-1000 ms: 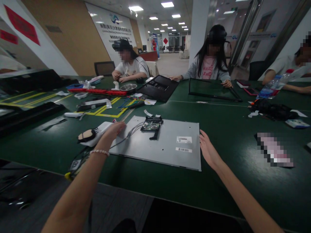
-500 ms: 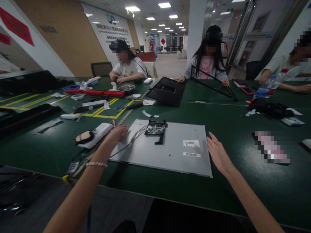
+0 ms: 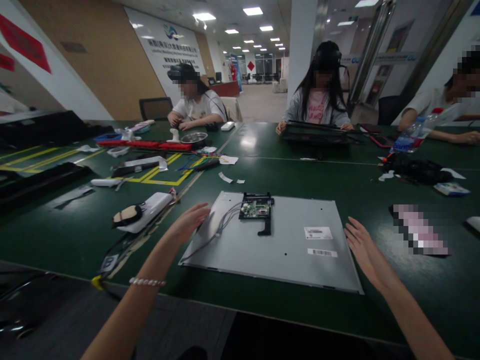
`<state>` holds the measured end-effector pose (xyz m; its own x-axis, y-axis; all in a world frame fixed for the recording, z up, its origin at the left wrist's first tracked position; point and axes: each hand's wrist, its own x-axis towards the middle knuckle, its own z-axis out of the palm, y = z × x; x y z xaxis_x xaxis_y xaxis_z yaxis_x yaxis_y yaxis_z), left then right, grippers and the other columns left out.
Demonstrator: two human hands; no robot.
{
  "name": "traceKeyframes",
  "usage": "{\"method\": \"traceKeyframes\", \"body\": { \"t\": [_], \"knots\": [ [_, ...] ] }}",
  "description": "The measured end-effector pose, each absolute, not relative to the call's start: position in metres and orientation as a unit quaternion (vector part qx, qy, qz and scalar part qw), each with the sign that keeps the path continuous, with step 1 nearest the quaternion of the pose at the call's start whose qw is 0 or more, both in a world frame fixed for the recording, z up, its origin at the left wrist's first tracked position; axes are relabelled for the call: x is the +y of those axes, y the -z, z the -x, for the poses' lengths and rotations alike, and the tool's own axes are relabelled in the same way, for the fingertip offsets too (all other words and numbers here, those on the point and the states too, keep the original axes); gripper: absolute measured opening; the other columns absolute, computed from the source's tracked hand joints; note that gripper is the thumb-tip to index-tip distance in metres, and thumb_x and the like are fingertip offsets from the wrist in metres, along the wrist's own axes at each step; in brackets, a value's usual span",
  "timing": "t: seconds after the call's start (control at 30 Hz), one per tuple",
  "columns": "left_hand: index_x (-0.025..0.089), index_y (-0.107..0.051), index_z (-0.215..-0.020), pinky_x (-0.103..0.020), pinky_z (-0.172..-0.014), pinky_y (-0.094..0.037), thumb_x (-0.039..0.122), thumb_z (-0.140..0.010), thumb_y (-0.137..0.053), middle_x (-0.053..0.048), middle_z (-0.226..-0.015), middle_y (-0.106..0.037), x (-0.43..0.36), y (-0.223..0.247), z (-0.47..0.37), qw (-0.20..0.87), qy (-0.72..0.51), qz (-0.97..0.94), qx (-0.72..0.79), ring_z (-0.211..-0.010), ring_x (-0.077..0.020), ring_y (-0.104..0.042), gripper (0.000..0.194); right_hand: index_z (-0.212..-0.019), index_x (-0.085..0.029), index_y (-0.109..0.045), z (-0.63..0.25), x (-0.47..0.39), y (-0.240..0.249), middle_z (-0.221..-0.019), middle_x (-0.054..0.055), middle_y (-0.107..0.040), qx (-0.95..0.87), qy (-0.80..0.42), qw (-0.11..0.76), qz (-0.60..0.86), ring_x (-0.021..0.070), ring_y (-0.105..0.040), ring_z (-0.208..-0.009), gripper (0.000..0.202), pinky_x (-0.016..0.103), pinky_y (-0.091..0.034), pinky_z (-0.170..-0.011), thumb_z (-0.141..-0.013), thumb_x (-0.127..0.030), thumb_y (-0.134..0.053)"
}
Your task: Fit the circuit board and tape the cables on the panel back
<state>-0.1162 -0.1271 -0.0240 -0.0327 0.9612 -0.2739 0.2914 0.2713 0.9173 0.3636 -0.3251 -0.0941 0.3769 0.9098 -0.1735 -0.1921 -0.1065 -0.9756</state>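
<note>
A flat grey metal display panel [image 3: 262,265] lies in front of me with a small green circuit board [image 3: 256,209] in a black bracket on it. Grey cables [image 3: 221,227] run from the board to the panel's left side. At the left edge is my left hand [image 3: 191,220], fingers stretched out and close together. My right hand [image 3: 362,245] is open along the right edge, fingers extended; its fingertips touch or nearly touch the metal. Two white labels [image 3: 318,233] are stuck on the panel near that side.
On the green table [image 3: 262,172], a white device with a strap [image 3: 144,212] and cables lies left. A pink phone-like item [image 3: 420,230] is right. Across the table, a person holds a black panel [image 3: 317,137]; another sits farther left. Bottles [image 3: 416,132] stand at the right.
The grey panel has shifted right and toward me, both hands moving along with its edges. The person opposite has lowered the black frame and tilted up the black panel.
</note>
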Motion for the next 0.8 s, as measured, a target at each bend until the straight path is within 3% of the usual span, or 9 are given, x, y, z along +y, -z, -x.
{"method": "traceKeyframes", "body": {
  "t": [0.13, 0.3, 0.5, 0.8],
  "knots": [
    [0.023, -0.06, -0.119, -0.038, -0.107, -0.042, 0.037, -0.076, -0.065, -0.008, -0.123, -0.066, -0.136, 0.025, 0.107, 0.498, -0.336, -0.497, 0.626, -0.126, -0.0242, -0.054, 0.045, -0.146, -0.029, -0.034, -0.374, -0.331, 0.104, -0.149, 0.01, -0.043, -0.3, -0.435, 0.615, 0.585, 0.0268, -0.038, -0.139, 0.073, 0.045, -0.028, -0.116, -0.083, -0.057, -0.054],
    [0.019, -0.06, -0.121, -0.036, -0.108, -0.04, 0.042, -0.069, -0.074, -0.012, -0.124, -0.065, -0.146, 0.033, 0.098, 0.525, -0.361, -0.49, 0.595, -0.125, -0.0247, -0.054, 0.059, -0.147, -0.03, -0.033, -0.391, -0.338, 0.11, -0.148, 0.01, -0.045, -0.312, -0.412, 0.601, 0.61, 0.0285, -0.042, -0.137, 0.073, 0.047, -0.032, -0.114, -0.083, -0.06, -0.053],
    [0.023, -0.06, -0.124, -0.038, -0.109, -0.038, 0.051, -0.072, -0.069, -0.01, -0.128, -0.063, -0.163, 0.03, 0.083, 0.501, -0.333, -0.534, 0.594, -0.13, -0.0263, -0.049, 0.059, -0.143, -0.031, -0.04, -0.402, -0.35, 0.096, -0.145, 0.01, -0.049, -0.287, -0.401, 0.611, 0.619, 0.0302, -0.046, -0.133, 0.073, 0.048, -0.034, -0.113, -0.079, -0.061, -0.06],
    [0.027, -0.055, -0.128, -0.038, -0.108, -0.039, 0.043, -0.074, -0.061, -0.008, -0.138, -0.056, -0.189, 0.019, 0.05, 0.489, -0.302, -0.573, 0.584, -0.129, -0.0261, -0.051, 0.057, -0.141, -0.029, -0.043, -0.42, -0.36, 0.107, -0.139, 0.008, -0.054, -0.315, -0.297, 0.576, 0.693, 0.0302, -0.051, -0.129, 0.071, 0.049, -0.039, -0.109, -0.078, -0.055, -0.063]
  ]
}}
